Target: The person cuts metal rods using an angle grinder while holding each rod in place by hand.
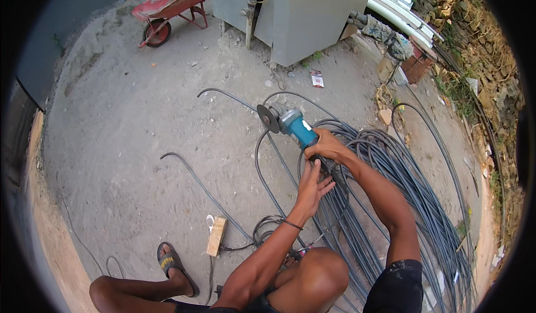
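Note:
My right hand (326,145) grips the body of a teal angle grinder (301,129), whose cutting disc (267,119) is tilted on edge above the ground, among bent steel rods. My left hand (312,184) is just below it at the grinder's rear end, fingertips against it or very close, fingers spread. A large bundle of steel rebar (407,201) lies looped beneath and to the right of my arms. A pale block with wires (216,236), apparently a socket, rests on the ground by my left forearm.
A red wheelbarrow (173,3) stands at upper left beside a grey structure (296,17). Pale pipes (399,20) and debris lie at upper right, with a rocky, leaf-strewn bank (477,51) along the right. A separate bent rod (201,184) and my sandaled foot (170,260) are at lower left.

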Action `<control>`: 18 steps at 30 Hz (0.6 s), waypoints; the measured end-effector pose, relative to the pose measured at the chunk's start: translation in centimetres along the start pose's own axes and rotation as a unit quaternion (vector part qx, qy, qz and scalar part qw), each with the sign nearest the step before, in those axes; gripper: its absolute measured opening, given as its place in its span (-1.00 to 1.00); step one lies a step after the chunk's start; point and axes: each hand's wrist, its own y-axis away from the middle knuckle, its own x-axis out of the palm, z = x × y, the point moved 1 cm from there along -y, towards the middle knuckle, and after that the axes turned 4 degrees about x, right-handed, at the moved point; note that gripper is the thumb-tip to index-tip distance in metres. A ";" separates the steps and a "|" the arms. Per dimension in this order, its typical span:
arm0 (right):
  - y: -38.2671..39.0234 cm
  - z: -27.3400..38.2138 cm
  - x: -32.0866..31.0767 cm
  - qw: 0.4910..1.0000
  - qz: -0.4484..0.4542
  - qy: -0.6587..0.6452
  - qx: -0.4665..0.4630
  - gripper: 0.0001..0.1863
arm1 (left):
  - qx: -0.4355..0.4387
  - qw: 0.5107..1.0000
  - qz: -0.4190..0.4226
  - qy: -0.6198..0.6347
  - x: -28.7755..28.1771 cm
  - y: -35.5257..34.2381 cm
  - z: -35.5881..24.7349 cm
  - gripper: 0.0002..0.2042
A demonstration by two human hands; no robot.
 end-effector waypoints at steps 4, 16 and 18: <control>-0.8 -0.8 -0.1 1.000 -0.002 0.007 0.004 -0.46 | 0.007 1.000 0.007 0.010 0.0 -0.4 0.3 -0.25; -1.6 -1.2 0.3 1.000 0.005 0.018 -0.001 -0.47 | 0.003 0.999 0.014 0.035 -0.8 -1.0 0.5 -0.17; -1.4 -0.9 0.4 1.000 0.008 0.014 0.003 -0.46 | 0.002 0.999 0.012 0.034 -0.9 -0.9 0.4 -0.14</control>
